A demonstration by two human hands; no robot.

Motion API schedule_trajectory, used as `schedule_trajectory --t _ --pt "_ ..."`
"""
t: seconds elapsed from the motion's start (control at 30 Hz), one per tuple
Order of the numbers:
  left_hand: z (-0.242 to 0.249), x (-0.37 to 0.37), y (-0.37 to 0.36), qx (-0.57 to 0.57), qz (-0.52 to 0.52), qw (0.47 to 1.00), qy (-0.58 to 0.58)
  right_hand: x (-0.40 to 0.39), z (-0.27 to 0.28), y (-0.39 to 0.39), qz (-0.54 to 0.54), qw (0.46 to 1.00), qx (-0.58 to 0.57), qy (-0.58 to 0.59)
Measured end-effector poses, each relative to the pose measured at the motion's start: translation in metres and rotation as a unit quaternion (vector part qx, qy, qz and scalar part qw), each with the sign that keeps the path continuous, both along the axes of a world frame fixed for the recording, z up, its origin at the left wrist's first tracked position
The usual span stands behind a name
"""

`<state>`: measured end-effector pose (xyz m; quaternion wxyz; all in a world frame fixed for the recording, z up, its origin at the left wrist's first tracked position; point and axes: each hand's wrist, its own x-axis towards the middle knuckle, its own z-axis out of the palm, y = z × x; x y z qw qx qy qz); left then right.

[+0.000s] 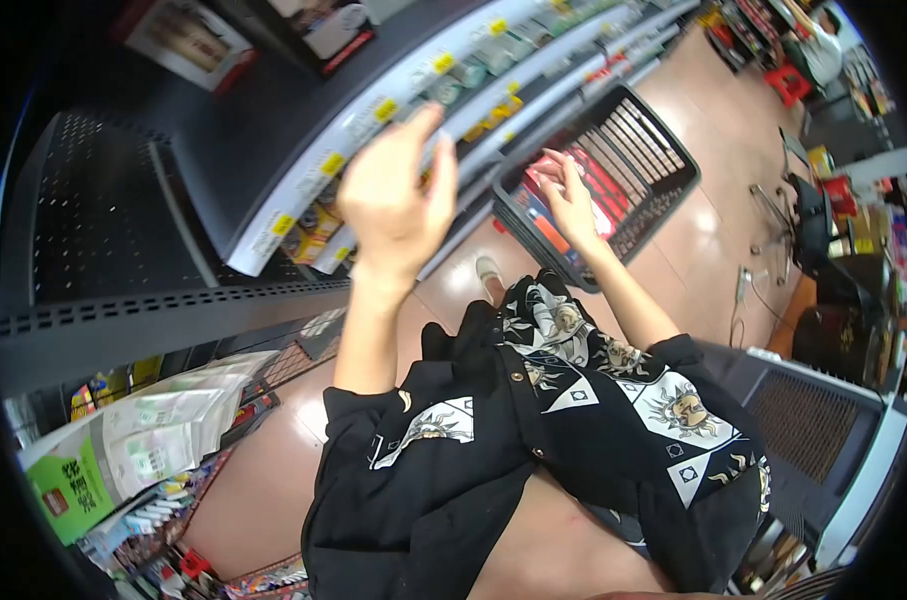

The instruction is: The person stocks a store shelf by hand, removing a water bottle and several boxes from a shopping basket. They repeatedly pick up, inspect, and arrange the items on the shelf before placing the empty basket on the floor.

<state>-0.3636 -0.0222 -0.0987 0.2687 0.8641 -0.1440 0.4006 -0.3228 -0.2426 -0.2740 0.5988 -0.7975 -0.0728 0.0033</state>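
Observation:
My left hand (399, 200) is raised in front of the shelf's edge strip (359, 125) with its yellow price tags. Its thumb and index finger stand apart, with nothing seen between them. My right hand (572, 205) hovers over a dark shopping basket (664, 135), its fingers loosely bent and apart, holding nothing visible. Inside the basket, partly covered by that hand, lie a red package (604, 190) and an orange-and-blue item (549, 228).
Boxed goods (189, 45) stand on the upper shelf. Packets (144, 440) with a green label hang at lower left. An office chair (799, 225) and a red stool (789, 85) with a seated person (822, 50) are at right, across the tiled floor (704, 215).

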Motion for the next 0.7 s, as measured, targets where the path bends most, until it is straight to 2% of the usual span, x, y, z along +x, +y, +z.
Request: schedule_trajectory --t 0.03,0.1,0.13,0.17,0.2,0.23,0.3,0.33,0.37,0.43,0.57,0.63,0.67,0.7 --pt "-0.024 -0.003 -0.018 -0.024 -0.030 0.995 0.088 -0.003 -0.031 -0.028 -0.047 0.993 -0.077 0.069" --pt "-0.084 0.008 -0.048 -0.078 -0.094 0.968 0.221 -0.005 -0.081 -0.079 0.025 0.963 -0.263 0.044" --pt "-0.119 0.016 -0.058 -0.109 -0.115 0.946 0.284 -0.001 -0.099 -0.095 0.051 0.947 -0.290 0.126" --pt "-0.153 0.024 -0.068 -0.136 -0.133 0.919 0.346 0.003 -0.110 -0.103 0.050 0.947 -0.290 0.131" --pt "-0.179 0.028 -0.076 -0.143 -0.129 0.888 0.418 0.006 -0.121 -0.108 0.028 0.924 -0.340 0.171" --pt "-0.203 0.033 -0.085 -0.149 -0.124 0.852 0.487 0.011 -0.134 -0.113 0.007 0.898 -0.388 0.209" --pt "-0.251 0.037 -0.106 -0.213 -0.123 0.783 0.571 0.021 -0.165 -0.122 0.005 0.887 -0.408 0.216" --pt "-0.265 0.041 -0.118 -0.325 -0.159 0.697 0.620 0.025 -0.172 -0.120 0.003 0.874 -0.423 0.238" --pt "-0.279 0.048 -0.127 -0.380 -0.151 0.611 0.678 0.033 -0.178 -0.116 0.002 0.861 -0.438 0.259" --pt "-0.311 0.054 -0.146 -0.421 -0.108 0.561 0.705 0.039 -0.188 -0.113 0.014 0.849 -0.442 0.289" --pt "-0.350 0.057 -0.174 -0.363 -0.024 0.593 0.718 0.038 -0.222 -0.114 0.002 0.844 -0.484 0.231" --pt "-0.358 0.061 -0.180 -0.388 -0.019 0.562 0.730 0.038 -0.226 -0.117 -0.027 0.872 -0.433 0.228" --pt "-0.353 0.063 -0.182 -0.378 -0.035 0.571 0.728 0.034 -0.230 -0.118 -0.051 0.888 -0.420 0.181" --pt "-0.347 0.064 -0.185 -0.370 -0.052 0.580 0.724 0.028 -0.231 -0.122 -0.047 0.886 -0.421 0.187"
